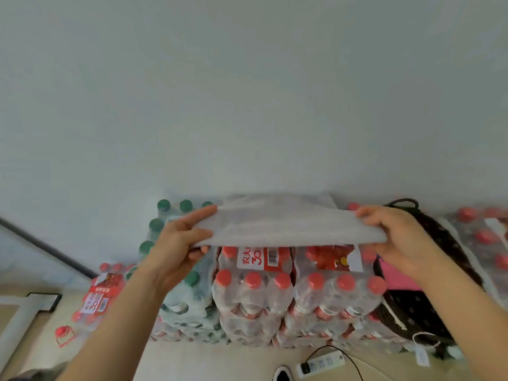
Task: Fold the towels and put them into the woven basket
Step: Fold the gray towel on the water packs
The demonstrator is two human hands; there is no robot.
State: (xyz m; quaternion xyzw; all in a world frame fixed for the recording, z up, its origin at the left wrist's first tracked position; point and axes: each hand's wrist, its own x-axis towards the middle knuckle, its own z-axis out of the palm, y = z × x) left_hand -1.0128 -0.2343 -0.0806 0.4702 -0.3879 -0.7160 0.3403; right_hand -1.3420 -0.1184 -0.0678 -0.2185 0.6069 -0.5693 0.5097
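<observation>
While the head camera looks out over both arms, the left hand (181,243) and the right hand (395,237) have the pale grey towel (288,226) stretched flat between them, up in the air. On the left end, the thumb lies on top of the cloth, the index finger runs straight along its far edge and the other fingers tuck underneath: that's a pinch grip on the towel. On the right end, the fingers curl over the cloth from above with the thumb below, so that hand grips the towel too. The cloth hangs as a wide, shallow band with a slight sag toward the near edge, and blur makes its folds hard to read.

Right under the towel sit shrink-wrapped packs of red-capped bottles (297,295), stacked against the white wall (247,92), with a pack of green-capped bottles (187,301) just beside them, behind the left forearm. The dark woven basket (420,306) stands to the right of the red-capped packs, touching them, partly behind the right forearm. Something pink (398,276) lies inside it. So the towel is up beside the basket, not in it.

Down on the pale floor (220,361) lies a white power strip (321,362) with a black cable, and one more pack of bottles (99,295) sits off to the left.
</observation>
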